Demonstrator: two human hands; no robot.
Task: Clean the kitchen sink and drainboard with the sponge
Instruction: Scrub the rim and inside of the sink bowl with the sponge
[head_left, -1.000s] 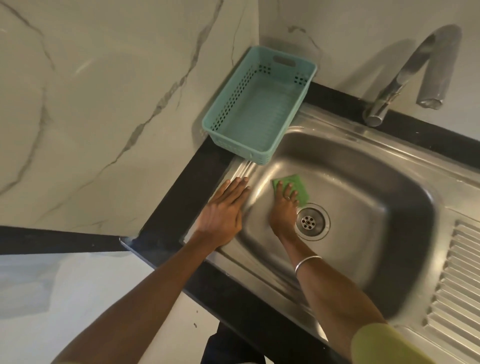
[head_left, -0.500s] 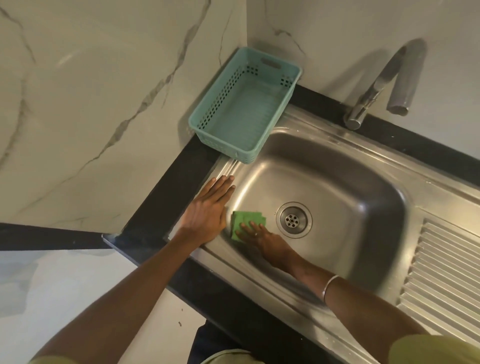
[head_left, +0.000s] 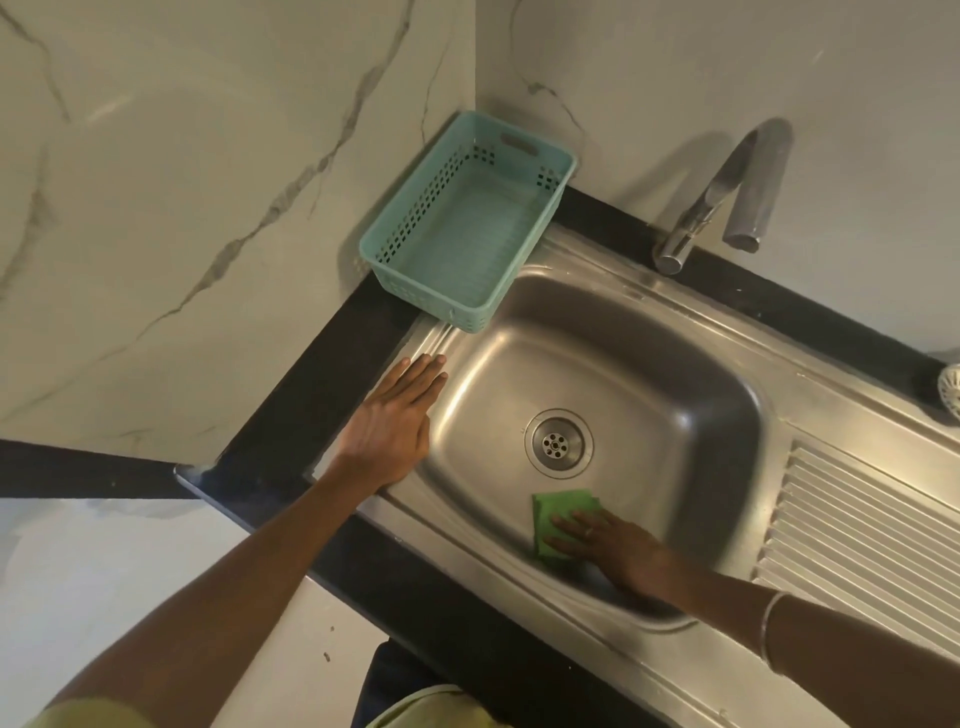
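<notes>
A stainless steel sink (head_left: 649, 358) has a round drain (head_left: 558, 443) in the middle of its basin. The ribbed drainboard (head_left: 862, 540) lies to its right. A green sponge (head_left: 558, 512) lies flat on the basin's near side, below the drain. My right hand (head_left: 613, 545) presses on the sponge with straight fingers that cover its right part. My left hand (head_left: 392, 423) rests flat on the sink's left rim, fingers straight and together.
A teal plastic basket (head_left: 441, 291) stands on the counter corner at the sink's far left. A bent steel faucet (head_left: 727, 197) rises behind the basin. A black counter strip (head_left: 322, 353) borders the sink. A white round object (head_left: 951, 389) shows at the right edge.
My right hand has slid the sponge from the basin's far left, past the near left corner, to the near side below the drain. My left hand stays on the rim.
</notes>
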